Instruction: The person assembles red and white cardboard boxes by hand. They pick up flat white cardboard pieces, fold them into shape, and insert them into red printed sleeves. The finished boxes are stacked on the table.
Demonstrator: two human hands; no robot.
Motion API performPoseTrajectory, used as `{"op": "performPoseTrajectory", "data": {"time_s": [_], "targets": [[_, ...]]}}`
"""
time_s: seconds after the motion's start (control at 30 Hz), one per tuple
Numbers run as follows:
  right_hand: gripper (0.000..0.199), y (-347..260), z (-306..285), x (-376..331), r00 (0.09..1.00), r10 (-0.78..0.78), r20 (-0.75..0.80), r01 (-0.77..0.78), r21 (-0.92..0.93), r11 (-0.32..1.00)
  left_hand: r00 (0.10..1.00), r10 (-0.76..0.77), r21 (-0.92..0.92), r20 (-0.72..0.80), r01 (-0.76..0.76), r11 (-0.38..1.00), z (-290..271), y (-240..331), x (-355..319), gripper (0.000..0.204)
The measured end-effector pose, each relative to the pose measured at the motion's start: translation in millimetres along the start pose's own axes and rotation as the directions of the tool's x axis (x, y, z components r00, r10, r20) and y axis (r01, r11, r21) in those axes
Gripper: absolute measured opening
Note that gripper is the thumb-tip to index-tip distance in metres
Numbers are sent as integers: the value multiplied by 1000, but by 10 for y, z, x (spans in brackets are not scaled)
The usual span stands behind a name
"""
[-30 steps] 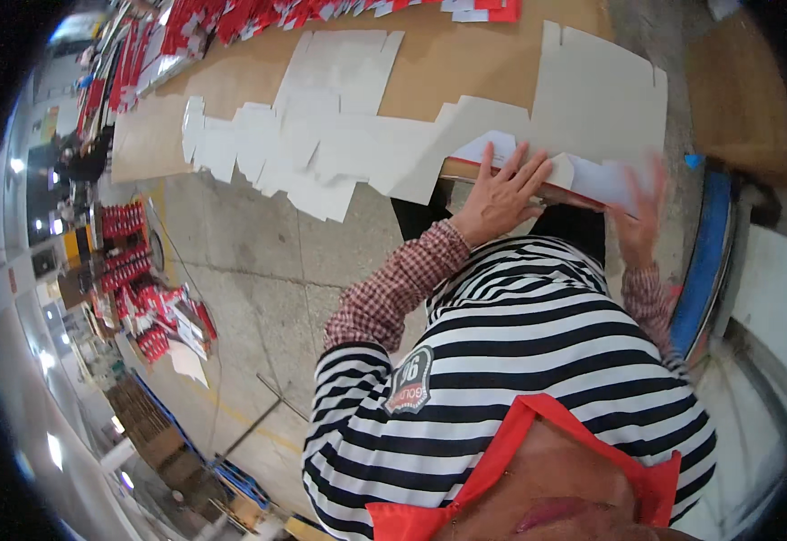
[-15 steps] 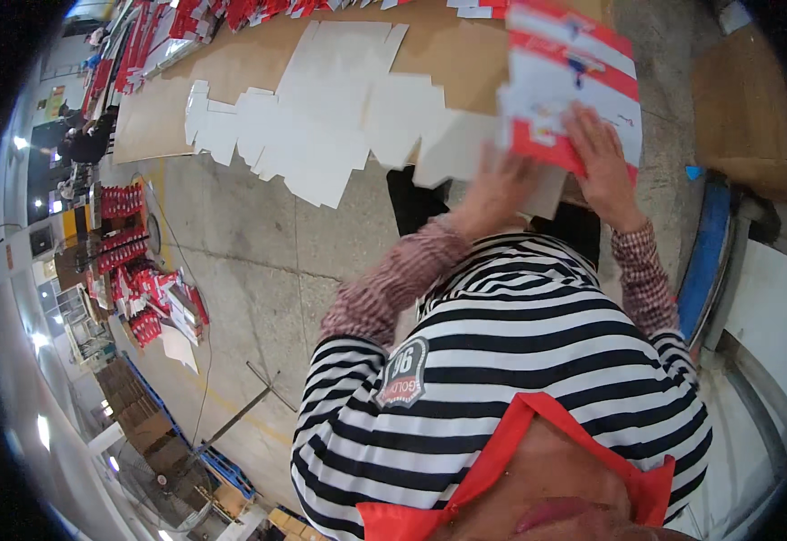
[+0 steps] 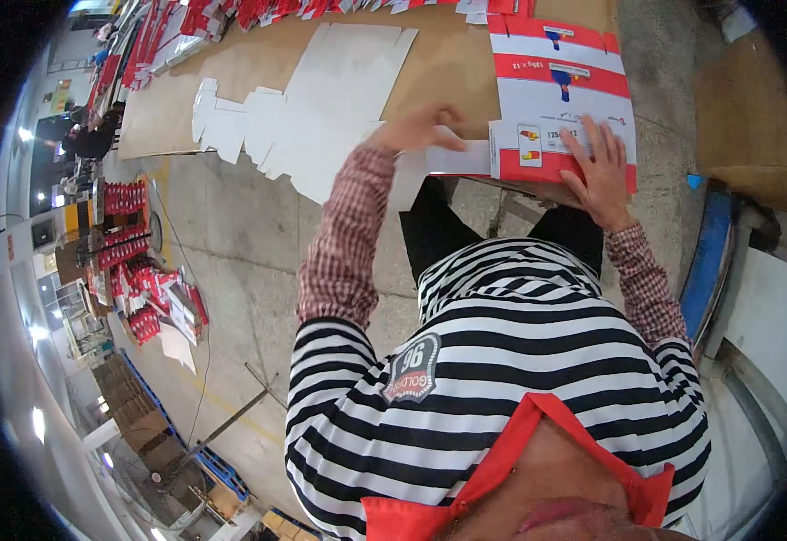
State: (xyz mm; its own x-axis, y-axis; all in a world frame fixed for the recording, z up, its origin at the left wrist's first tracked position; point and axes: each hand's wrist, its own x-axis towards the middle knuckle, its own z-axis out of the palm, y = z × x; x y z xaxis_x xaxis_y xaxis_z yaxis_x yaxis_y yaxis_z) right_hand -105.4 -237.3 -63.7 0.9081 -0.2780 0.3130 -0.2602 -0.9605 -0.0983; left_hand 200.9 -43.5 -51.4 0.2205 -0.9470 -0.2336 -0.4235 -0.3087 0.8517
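Observation:
A flattened red and white printed carton lies on the brown work table at the right. My right hand rests flat on its near part, fingers stretched out. To the left, my left hand hovers over the white cardboard, thumb and fingers apart with nothing seen between them. Beneath and beside it spread overlapping white cut-out box blanks, plain side up, some jutting over the near table edge. A white flap shows between my left hand and the printed carton.
Red and white printed pieces are heaped along the table's far side. A large brown cardboard box stands at the right, near a blue-edged metal frame. Stacks of red cartons stand on the floor at the left.
The printed carton has come down flat on the table. My left hand has left it and moved left over the white blanks. My right hand has stayed on the carton.

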Motion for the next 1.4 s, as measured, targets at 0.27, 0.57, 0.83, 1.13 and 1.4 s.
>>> {"op": "performPoseTrajectory", "data": {"time_s": [0.27, 0.57, 0.83, 1.13, 1.4], "targets": [[43, -390, 135, 582, 965, -253, 68, 155, 628, 763, 889, 157, 655, -429, 187, 732, 1007, 165, -780, 37], [48, -456, 183, 529, 855, -492, 165, 317, 585, 747, 898, 384, 694, -216, -135, 707, 818, -85, -1541, 54], [51, -490, 103, 461, 879, -435, 197, 247, 592, 767, 465, -16, 10, -885, 53, 999, 1150, -4, -1380, 73], [57, -488, 120, 452, 879, -437, 190, 257, 583, 771, 466, -653, -799, -597, -414, 436, 1460, -137, -1185, 59], [69, -517, 70, 487, 887, -385, 254, 137, 653, 745, 632, -659, -908, -407, -354, 222, 1333, -307, -979, 28]]}}
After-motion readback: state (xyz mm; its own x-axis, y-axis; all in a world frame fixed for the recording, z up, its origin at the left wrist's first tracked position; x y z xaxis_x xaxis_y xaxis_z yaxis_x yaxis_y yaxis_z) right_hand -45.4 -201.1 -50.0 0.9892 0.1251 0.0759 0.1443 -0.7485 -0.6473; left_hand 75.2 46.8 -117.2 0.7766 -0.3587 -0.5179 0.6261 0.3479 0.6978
